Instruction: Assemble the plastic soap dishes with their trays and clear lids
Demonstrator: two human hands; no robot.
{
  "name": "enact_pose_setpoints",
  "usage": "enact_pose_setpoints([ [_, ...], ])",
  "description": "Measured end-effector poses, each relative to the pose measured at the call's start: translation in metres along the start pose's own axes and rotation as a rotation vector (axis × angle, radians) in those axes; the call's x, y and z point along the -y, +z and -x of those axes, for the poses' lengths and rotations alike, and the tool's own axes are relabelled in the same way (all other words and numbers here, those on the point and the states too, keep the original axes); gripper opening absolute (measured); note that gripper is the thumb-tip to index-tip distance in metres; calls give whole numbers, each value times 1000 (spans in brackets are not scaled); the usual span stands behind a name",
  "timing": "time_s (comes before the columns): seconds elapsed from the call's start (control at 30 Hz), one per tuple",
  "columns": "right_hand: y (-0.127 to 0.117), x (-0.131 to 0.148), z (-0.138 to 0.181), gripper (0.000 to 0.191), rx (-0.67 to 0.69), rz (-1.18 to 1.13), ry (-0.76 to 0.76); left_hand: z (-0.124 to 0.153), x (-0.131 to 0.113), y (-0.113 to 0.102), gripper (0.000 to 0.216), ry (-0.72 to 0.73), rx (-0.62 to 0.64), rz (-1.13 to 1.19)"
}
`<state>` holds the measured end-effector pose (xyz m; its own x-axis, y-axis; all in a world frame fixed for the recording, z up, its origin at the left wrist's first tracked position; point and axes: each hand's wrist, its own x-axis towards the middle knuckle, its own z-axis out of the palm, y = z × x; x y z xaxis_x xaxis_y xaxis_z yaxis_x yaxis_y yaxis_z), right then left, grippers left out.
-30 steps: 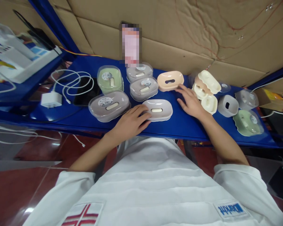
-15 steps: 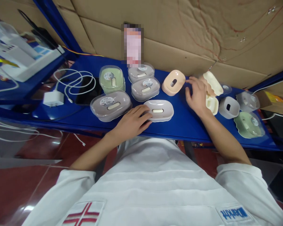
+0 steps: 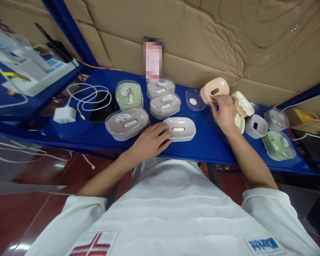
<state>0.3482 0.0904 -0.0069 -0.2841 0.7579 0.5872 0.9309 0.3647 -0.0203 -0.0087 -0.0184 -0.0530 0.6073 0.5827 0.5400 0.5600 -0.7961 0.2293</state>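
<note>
My left hand rests on the blue shelf with its fingers curled against the near edge of a white soap dish. My right hand pinches the rim of a peach soap dish and holds it tilted above the shelf. A clear lid lies on the shelf just left of the peach dish. Cream dishes are stacked right behind my right hand.
Closed soap boxes sit to the left: a grey one, a green one and two more grey ones. A white charger with cable lies far left. A white dish, a green box and clear lids lie at the right.
My right hand reached to the peach dish, gripped it and lifted it up to the right, uncovering the clear lid beneath it. My left hand stayed by the white dish.
</note>
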Motion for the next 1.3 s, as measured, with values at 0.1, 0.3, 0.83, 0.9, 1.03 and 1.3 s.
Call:
enact_pose_setpoints([
  [0.1, 5, 1, 1, 47, 8, 37, -24, 0, 0, 0, 18, 1, -1, 4],
  [0.3, 25, 20, 9, 33, 250, -186, -190, -1, 1, -1, 16, 22, -6, -6],
  [0.83, -15, 60, 26, 52, 537, -1465, 396, 0, -5, -4, 54, -40, -67, -26],
  [0.9, -9, 62, 29, 53, 421, -1309, 334, -1, -4, -4, 53, -45, -47, -25],
  [1.03, -8, 62, 36, 51, 252, -917, 70, 0, -4, -3, 50, -62, -63, -33],
  [1.3, -12, 75, 45, 66, 436, -621, -487, 4, -1, 1, 56, -176, -121, 69],
])
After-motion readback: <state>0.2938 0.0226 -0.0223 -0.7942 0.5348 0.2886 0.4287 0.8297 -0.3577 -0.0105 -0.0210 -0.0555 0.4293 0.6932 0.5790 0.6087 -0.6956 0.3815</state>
